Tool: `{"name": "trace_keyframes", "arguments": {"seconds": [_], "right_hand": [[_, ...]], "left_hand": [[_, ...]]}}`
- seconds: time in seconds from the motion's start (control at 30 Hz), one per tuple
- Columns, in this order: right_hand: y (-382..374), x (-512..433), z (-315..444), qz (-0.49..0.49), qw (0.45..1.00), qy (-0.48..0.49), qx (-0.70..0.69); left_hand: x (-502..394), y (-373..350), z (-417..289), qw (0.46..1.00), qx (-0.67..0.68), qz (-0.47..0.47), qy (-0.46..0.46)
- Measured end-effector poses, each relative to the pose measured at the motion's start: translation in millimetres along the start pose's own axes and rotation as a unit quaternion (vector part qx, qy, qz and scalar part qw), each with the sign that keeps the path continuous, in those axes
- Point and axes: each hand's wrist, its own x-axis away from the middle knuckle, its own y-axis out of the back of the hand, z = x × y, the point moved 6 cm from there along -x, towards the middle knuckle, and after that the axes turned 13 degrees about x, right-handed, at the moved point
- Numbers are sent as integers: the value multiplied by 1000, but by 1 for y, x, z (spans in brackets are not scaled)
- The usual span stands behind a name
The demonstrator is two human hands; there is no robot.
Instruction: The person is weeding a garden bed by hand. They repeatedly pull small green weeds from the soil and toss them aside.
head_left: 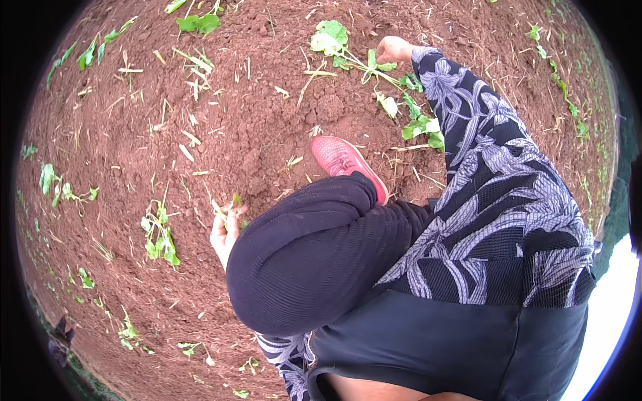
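My left hand is beside my bent knee, its thumb and fingers closed on a small green plant; the knee hides part of the hand. At the upper right my right hand is low over the red-brown soil, fingers curled, at the leaves of a seedling bunch lying on its side. Its fingertips are not clear, so I cannot tell whether it grips a leaf. More broad-leaved green seedlings lie below that hand, partly beside my patterned sleeve.
My pink shoe stands on the soil between my hands. Drooping seedlings lie to the left, and others at the top. Dry straw pieces are scattered about. A row of green plants runs along the right.
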Motion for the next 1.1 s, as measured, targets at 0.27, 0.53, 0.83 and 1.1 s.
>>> {"name": "trace_keyframes", "arguments": {"seconds": [0.27, 0.53, 0.83, 1.1], "right_hand": [[-45, -32, -11, 132, 988, 32, -80], [11, -29, 81, 271, 832, 92, -475], [83, -43, 206, 160, 749, 172, -620], [77, -86, 163, -7, 804, 143, -578]], "left_hand": [[-107, -154, -20, 987, 40, 126, 95], [-133, -200, 9, 959, 26, 184, 215], [-181, -250, -43, 978, 147, 141, 34], [-162, -207, -37, 974, 169, 131, 74]]}}
